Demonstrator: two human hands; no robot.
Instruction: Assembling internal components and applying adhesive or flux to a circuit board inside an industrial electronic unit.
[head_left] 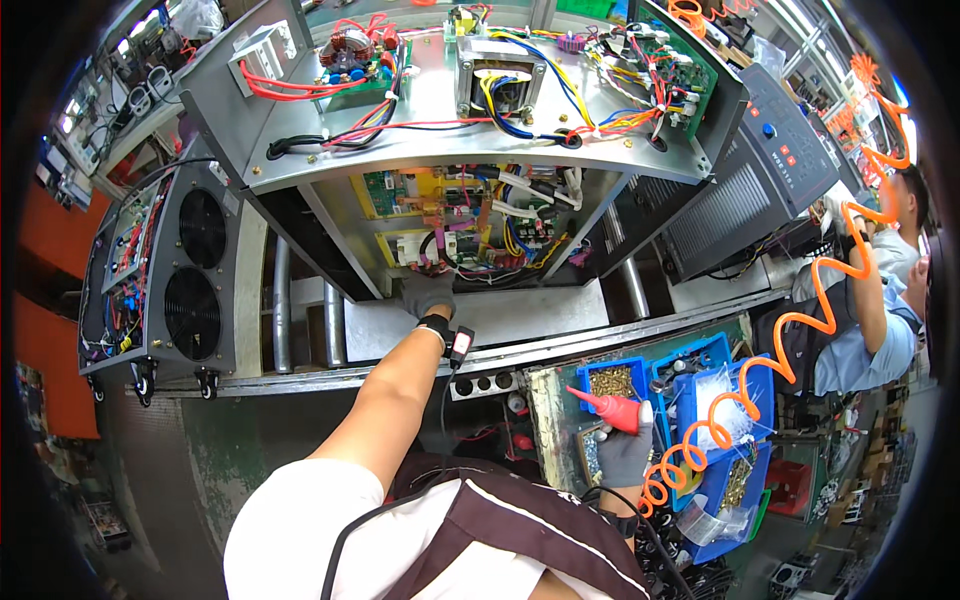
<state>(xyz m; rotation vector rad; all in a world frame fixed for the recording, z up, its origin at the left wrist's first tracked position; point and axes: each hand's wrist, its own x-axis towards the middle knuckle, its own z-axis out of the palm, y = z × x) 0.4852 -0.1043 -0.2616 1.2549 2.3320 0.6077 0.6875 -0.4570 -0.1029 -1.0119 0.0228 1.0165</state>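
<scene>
In front of me stands an open grey metal cabinet [330, 235] with wiring and circuit boards on two levels. My left hand [428, 293], in a grey glove, reaches into its lower bay at the near edge. The fingers lie against the wires and parts there, mostly hidden, so what they hold is unclear. My right hand [627, 457], also gloved, is closed around a red tool with a tapered nose [612, 408], held over the parts bins and pointing up and left. An orange coiled hose [705, 440] runs down beside that hand; its joint with the tool is hidden.
Blue bins [728, 505] of brass-coloured fasteners and small parts stand at the right. The cabinet rests on a roller conveyor [333, 325]. A unit with two black fans [192, 312] is at left, another grey unit [740, 200] at right. A co-worker [868, 330] is at far right.
</scene>
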